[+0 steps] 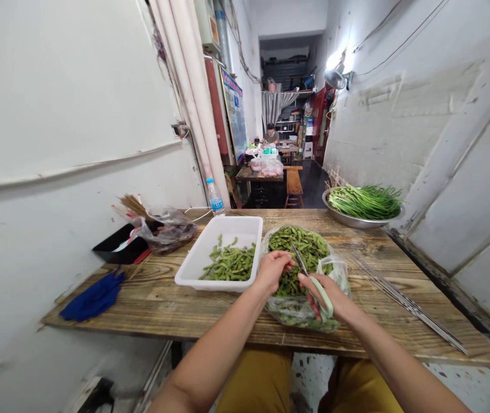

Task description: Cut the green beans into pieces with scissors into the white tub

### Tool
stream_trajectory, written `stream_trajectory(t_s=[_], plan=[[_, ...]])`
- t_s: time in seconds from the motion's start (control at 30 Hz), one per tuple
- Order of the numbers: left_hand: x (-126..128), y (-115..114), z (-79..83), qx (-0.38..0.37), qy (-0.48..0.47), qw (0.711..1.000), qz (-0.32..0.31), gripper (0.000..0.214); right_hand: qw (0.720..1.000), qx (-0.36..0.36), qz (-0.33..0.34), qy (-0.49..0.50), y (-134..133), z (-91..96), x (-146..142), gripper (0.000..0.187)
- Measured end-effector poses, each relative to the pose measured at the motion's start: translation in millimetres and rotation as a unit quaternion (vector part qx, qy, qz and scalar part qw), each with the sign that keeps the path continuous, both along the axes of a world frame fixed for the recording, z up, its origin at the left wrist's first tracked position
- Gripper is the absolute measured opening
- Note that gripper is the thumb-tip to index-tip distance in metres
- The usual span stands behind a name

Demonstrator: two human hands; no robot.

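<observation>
My right hand [325, 293] grips a pair of scissors [326, 298] with pale green handles, its metal blades pointing up and to the left. Close by on the left is my left hand [274, 268], fingers pinched together near the blade tips; what they hold, if anything, is too small to make out. Beneath both hands, a clear plastic bag [333, 269] stands full of green edamame pods [299, 238], its mouth folded open. Just left of the bag, a white plastic tub [197, 258] contains a smaller pile of edamame pods [232, 263].
Metal skewers [411, 304] lie at the right, below a metal bowl [363, 221] of skewered green vegetables [365, 201]. On the left are a blue cloth [92, 295], a black box [118, 249] and a plastic bag [171, 229]. A water bottle [214, 198] stands behind the tub. A person [271, 135] sits far back.
</observation>
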State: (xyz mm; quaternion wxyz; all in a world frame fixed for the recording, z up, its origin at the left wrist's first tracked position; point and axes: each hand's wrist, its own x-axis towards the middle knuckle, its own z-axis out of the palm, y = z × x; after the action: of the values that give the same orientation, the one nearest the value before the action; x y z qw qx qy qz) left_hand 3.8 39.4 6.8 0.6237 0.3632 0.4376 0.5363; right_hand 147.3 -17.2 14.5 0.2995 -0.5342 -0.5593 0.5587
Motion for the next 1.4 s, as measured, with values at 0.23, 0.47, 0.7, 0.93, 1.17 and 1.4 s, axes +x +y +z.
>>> stream_trajectory(t_s=[0.23,0.47,0.7,0.93,1.17,1.4], plan=[[-2.2,7.1,-0.4,-0.025,-0.098,0.995,0.023,0.02,0.999,-0.025,0.03,0.034,-6.2,3.7,8.3,0.042],[-6.0,11.0,-7.5,0.024,-0.016,0.999,0.025,0.022,0.998,-0.032,0.014,0.048,-7.3,4.5,12.8,0.042],[-4.9,6.2,-8.7,0.028,0.01,0.999,-0.045,0.026,0.998,0.007,0.059,-0.013,-3.6,2.8,18.7,0.045],[-3.3,2.7,-2.8,0.066,0.038,0.997,0.011,0.019,0.998,0.009,0.056,-0.025,-1.0,-1.6,18.9,0.045],[0.6,-4.2,0.0,0.088,0.097,0.991,0.003,0.015,0.996,0.04,0.051,-0.057,-0.6,1.9,11.0,0.045],[-56.6,9.1,1.5,0.162,0.385,0.901,0.118,0.009,0.997,-0.051,0.033,0.039,0.1,-4.4,15.7,0.041]])
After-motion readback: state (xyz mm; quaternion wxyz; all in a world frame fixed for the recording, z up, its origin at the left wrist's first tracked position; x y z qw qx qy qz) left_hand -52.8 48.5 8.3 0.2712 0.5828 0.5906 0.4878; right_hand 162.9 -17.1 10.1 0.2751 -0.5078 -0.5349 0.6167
